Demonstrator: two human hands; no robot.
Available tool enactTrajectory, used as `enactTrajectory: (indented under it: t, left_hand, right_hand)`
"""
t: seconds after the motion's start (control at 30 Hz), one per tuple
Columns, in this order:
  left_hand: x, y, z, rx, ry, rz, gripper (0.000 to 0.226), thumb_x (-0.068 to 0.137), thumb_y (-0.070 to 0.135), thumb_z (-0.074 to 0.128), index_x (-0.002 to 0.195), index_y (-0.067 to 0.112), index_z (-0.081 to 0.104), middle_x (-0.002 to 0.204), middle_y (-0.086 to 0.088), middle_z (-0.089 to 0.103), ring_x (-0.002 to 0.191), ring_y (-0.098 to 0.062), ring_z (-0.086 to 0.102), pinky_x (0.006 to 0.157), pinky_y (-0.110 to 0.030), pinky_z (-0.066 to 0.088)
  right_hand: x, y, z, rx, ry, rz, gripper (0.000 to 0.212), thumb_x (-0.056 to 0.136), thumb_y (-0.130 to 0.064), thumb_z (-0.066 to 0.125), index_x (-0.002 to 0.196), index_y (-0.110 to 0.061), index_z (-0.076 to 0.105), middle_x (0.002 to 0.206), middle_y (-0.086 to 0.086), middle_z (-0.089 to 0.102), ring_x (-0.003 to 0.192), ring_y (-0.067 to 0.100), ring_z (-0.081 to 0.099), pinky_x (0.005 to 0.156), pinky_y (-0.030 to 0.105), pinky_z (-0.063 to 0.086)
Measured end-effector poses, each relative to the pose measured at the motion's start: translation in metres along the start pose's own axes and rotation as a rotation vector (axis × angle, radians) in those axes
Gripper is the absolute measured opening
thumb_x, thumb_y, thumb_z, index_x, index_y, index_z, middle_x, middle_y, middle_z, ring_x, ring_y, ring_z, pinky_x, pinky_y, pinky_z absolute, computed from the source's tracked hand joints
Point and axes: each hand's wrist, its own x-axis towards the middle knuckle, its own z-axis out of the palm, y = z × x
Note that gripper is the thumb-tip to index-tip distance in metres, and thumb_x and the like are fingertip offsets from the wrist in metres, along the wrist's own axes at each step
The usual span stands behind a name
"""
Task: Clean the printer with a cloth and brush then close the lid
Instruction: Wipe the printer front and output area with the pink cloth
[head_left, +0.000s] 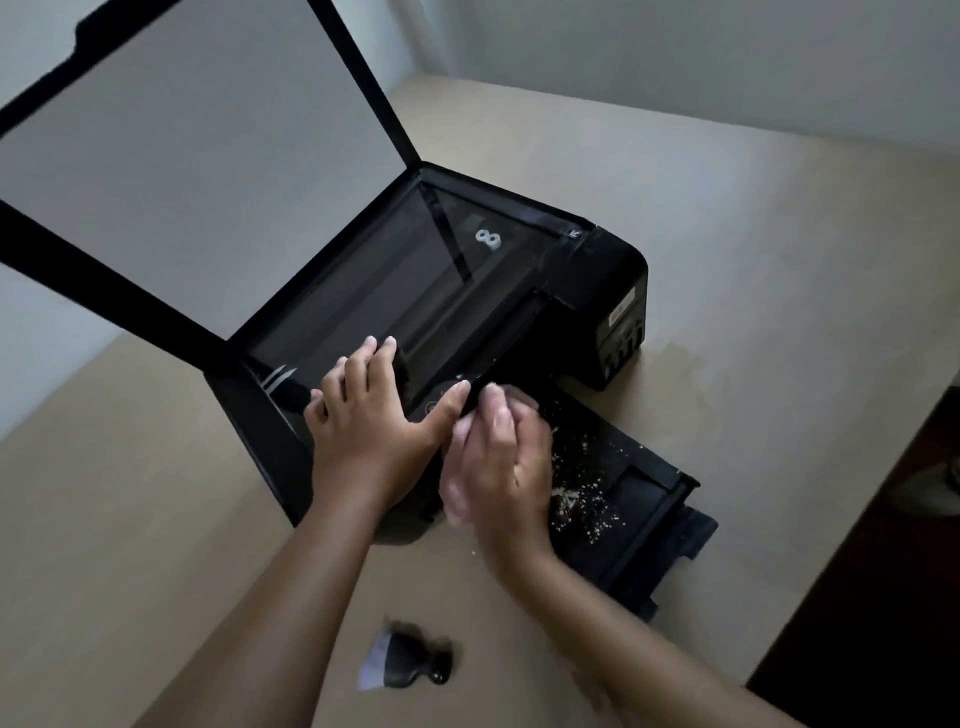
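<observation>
A black printer (597, 270) stands on the table with its scanner lid (197, 171) raised wide, showing the glass (395, 270). My left hand (374, 415) lies flat with spread fingers on the front left edge of the glass and the control panel. My right hand (498, 462) is blurred just to its right, at the printer's front, and grips a pale cloth (460, 431) that shows between and under its fingers. A small black brush (410, 657) with pale bristles lies on the table near me. Neither hand touches the brush.
The black output tray (639, 499) sticks out to the front right and is strewn with pale crumbs (576, 493). The beige table (701, 208) ends at a dark drop on the right (883, 597). A grey wall runs behind.
</observation>
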Motion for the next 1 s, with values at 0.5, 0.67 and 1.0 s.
enactTrajectory:
  t: [0.5,0.67,1.0]
  left_hand:
    - [0.003,-0.029,-0.019,-0.052,-0.111,0.132,0.080,0.082,0.079,0.022,0.153,0.042,0.024,0.161,0.018,0.018,0.147,-0.012,0.013,0.113,-0.043,0.013]
    - [0.001,-0.028,-0.015,-0.058,-0.063,0.123,0.078,0.082,0.079,0.025,0.151,0.043,0.027,0.161,0.020,0.019,0.146,-0.010,0.014,0.113,-0.040,0.011]
    - [0.000,-0.028,-0.017,-0.067,-0.072,0.111,0.093,0.069,0.087,0.033,0.151,0.044,0.026,0.160,0.021,0.018,0.143,-0.009,0.014,0.115,-0.041,0.011]
  right_hand:
    - [-0.020,0.010,0.010,0.070,-0.032,0.172,0.021,0.093,-0.018,0.061,0.089,-0.038,0.055,0.114,0.008,0.059,0.103,0.015,0.062,0.090,0.023,0.050]
    - [0.001,0.002,0.004,0.079,0.028,0.141,0.013,0.089,-0.028,0.063,0.091,-0.041,0.060,0.110,0.008,0.065,0.102,0.018,0.065,0.095,0.045,0.051]
    - [-0.047,-0.003,0.028,0.127,0.054,0.182,0.012,0.090,-0.024,0.056,0.085,-0.035,0.055,0.107,0.008,0.060,0.098,0.014,0.062,0.090,0.028,0.050]
